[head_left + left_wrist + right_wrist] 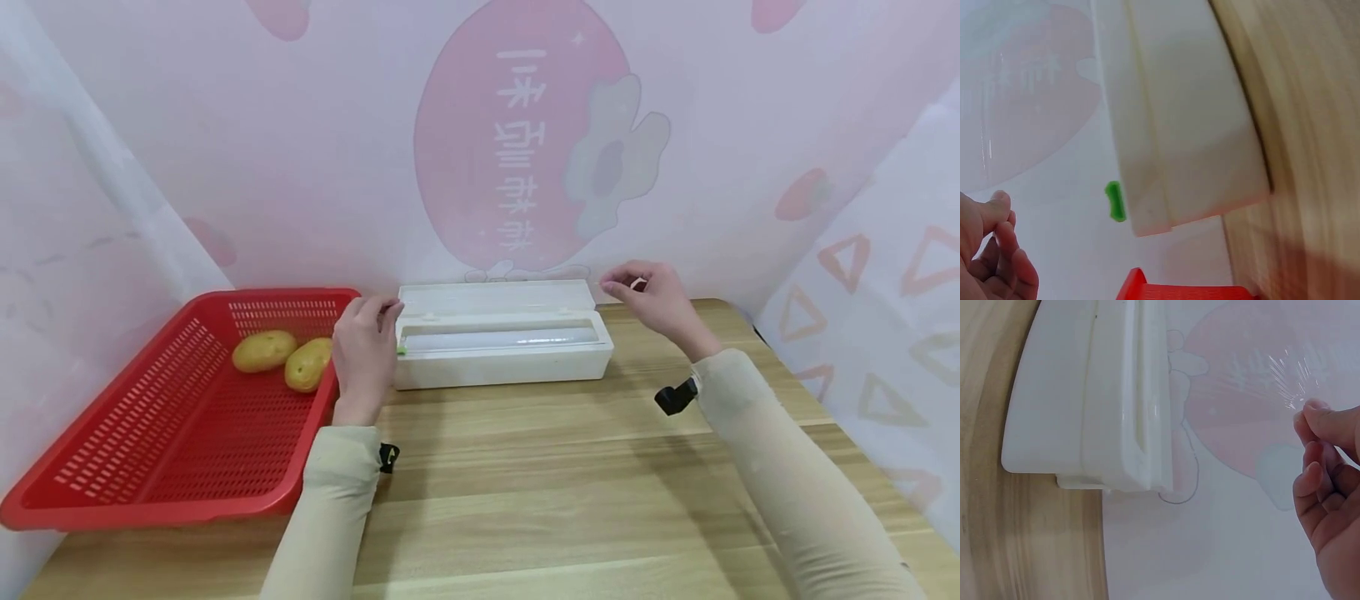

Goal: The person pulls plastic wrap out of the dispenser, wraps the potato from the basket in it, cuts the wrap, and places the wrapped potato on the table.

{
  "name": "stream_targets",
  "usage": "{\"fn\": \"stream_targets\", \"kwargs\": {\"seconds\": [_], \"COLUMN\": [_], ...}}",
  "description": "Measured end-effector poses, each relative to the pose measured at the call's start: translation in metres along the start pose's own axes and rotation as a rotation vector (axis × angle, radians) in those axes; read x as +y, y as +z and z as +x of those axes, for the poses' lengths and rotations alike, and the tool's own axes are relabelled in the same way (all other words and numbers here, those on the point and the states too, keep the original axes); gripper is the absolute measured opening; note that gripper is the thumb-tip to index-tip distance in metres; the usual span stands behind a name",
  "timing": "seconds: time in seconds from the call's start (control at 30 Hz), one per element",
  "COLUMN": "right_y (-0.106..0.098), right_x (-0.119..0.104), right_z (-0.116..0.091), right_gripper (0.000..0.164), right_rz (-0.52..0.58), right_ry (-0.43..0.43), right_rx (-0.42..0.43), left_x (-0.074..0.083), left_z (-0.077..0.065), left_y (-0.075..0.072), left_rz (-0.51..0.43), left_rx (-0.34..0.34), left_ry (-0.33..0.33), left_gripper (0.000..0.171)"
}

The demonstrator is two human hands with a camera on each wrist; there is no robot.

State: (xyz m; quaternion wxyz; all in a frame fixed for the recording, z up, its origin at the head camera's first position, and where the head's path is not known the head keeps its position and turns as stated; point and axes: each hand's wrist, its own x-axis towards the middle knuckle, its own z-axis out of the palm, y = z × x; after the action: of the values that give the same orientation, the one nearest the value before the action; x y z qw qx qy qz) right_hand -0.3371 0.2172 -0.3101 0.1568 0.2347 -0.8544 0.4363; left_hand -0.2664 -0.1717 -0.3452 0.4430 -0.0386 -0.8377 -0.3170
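A white cling film dispenser point(502, 369) sits at the back of the table, its lid point(495, 297) raised. Inside it lies a pale film roll point(502, 338); a green slider point(1115, 201) shows at its left end. My right hand point(652, 302) is raised beyond the box's right end. Thumb and finger pinch clear cling film point(1291, 378), which creases away from the fingertips in the right wrist view. My left hand point(365, 354) is raised at the box's left end, thumb and fingertip pinched together; faint streaks of film show near it in the left wrist view.
To the left stands a red plastic basket point(300, 492) with two potatoes, one potato point(264, 351) behind the other potato point(308, 365). Its right rim is close to my left forearm. A printed curtain point(337, 167) hangs behind the wooden table point(525, 500).
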Motion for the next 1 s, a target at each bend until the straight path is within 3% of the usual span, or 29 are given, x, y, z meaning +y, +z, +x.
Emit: {"fn": "stream_targets", "kwargs": {"seconds": [0.33, 0.53, 0.77, 1.0], "right_y": [-0.005, -0.009, -0.016, -0.020], "right_x": [-0.008, -0.013, -0.018, -0.022], "right_z": [0.005, 0.006, 0.005, 0.003], "right_gripper": [0.013, 0.015, 0.015, 0.015], "right_rz": [-0.010, -0.005, 0.027, 0.048], "right_ry": [-0.006, -0.005, -0.026, -0.045], "right_rx": [0.022, 0.030, 0.059, 0.073], "left_x": [0.005, 0.011, 0.020, 0.024], "left_z": [0.006, 0.011, 0.017, 0.019], "left_y": [-0.006, -0.018, -0.032, -0.038], "left_rz": [-0.092, -0.170, -0.187, -0.217], "left_rx": [0.002, -0.030, -0.091, -0.094], "left_ry": [-0.036, -0.062, -0.081, -0.105], "left_gripper": [0.016, 0.015, 0.013, 0.013]}}
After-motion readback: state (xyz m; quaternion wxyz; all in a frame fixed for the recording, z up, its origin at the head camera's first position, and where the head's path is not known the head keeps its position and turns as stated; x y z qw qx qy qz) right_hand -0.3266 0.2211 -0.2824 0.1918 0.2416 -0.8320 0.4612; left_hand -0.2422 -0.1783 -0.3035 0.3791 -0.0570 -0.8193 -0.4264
